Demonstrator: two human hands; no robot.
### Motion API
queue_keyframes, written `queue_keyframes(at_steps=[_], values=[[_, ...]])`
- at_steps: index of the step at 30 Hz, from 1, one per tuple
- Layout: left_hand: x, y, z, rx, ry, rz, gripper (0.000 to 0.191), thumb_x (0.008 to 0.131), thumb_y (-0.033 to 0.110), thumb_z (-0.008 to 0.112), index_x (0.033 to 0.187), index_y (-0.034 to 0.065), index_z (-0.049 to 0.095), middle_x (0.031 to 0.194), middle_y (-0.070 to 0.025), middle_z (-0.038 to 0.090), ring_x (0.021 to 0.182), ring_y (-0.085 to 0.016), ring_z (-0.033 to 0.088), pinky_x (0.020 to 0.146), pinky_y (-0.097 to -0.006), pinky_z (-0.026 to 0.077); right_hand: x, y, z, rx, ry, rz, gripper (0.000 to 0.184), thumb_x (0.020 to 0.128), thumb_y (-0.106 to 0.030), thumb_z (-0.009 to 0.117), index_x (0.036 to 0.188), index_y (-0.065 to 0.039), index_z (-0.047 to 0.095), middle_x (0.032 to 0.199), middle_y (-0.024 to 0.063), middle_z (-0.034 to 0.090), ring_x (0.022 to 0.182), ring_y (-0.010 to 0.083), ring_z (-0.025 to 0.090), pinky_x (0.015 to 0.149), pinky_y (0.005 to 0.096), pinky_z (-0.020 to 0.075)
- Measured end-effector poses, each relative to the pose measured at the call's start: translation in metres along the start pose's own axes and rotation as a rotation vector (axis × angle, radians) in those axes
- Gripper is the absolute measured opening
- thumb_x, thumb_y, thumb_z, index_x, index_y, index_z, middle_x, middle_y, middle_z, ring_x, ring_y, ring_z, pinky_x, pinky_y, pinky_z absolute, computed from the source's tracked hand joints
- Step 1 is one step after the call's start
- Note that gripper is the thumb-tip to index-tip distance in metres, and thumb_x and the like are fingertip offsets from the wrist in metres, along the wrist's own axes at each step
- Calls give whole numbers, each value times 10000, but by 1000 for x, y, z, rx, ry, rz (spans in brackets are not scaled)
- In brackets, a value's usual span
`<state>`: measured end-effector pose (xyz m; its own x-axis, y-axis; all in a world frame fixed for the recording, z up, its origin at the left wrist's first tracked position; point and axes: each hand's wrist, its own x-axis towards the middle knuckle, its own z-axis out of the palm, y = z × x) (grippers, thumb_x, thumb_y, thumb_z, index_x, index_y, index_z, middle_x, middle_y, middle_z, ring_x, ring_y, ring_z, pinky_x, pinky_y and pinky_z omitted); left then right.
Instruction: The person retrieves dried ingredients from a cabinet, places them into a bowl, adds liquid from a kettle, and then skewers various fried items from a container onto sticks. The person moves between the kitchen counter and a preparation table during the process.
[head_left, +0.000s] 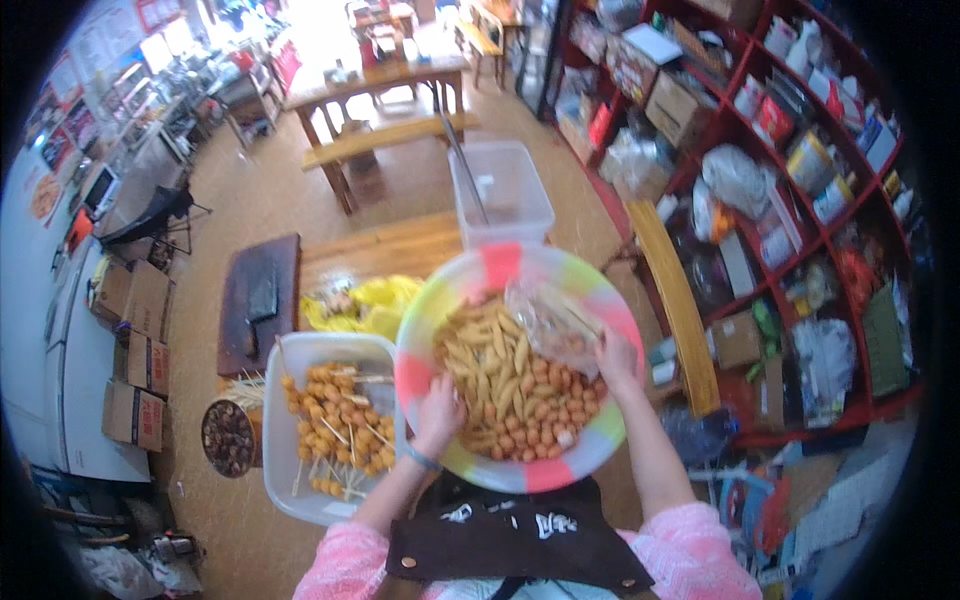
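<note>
A large pink, white and yellow-green plastic basin (517, 255) lies before me, with long tan food pieces (499, 345) and small reddish-brown sausage-like pieces (532, 431) in it. My left hand (444, 409) is at the basin's left inside, over the food; its fingers look bent, and whether they hold a piece is unclear. My right hand (619, 360) grips a clear plastic bag (551, 322) at the basin's right side, with pale sticks along it. Left of the basin, a white plastic tub (281, 480) holds skewered orange-brown balls (330, 386).
A cleaver (262, 289) rests on a dark cutting board (232, 322), beside a yellow plastic bag (382, 300). A translucent bin (525, 187) stands beyond the basin. A bowl of dark pieces (227, 439) is at left, a wooden bench (679, 322) and red shelves (757, 289) at right.
</note>
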<state>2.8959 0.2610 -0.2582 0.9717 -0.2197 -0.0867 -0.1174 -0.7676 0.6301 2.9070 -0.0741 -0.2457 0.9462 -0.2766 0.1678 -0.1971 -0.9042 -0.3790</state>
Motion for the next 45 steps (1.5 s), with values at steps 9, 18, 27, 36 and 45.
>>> queue_keyframes(at_steps=[9,18,27,36,45], values=[[-31,14,-29,-91,49,83,376,761,149,573,1099,8,488,985,-210,530,917,-363,533,797,-417,446,-15,-52,-37,749,310,158,139,871,-151,467,892,-14,474,675,124,547,608,308,541,578,397,431],[-41,7,-93,33,-93,-21,362,736,139,641,1063,12,552,1000,-156,575,785,-243,610,715,-334,489,-80,-105,-59,807,234,22,125,879,-90,437,969,-17,485,656,28,466,618,103,480,578,246,399],[9,-7,-4,44,30,32,196,732,113,614,873,21,513,851,-173,563,857,-348,559,707,-417,460,-125,-98,-32,928,40,178,157,860,-51,453,999,-4,510,592,23,505,547,86,479,511,244,396],[31,-8,28,-85,-34,-26,192,734,105,611,870,15,509,823,-194,583,807,-367,565,701,-441,450,-130,-68,-42,729,-90,151,222,855,-62,492,1042,29,569,720,73,594,565,109,548,523,245,448],[24,-5,11,-197,31,24,242,765,56,583,995,3,531,866,-168,577,789,-296,584,693,-377,472,-68,-52,-30,433,-104,11,177,806,-117,545,931,-29,633,735,200,608,662,327,608,594,383,468]])
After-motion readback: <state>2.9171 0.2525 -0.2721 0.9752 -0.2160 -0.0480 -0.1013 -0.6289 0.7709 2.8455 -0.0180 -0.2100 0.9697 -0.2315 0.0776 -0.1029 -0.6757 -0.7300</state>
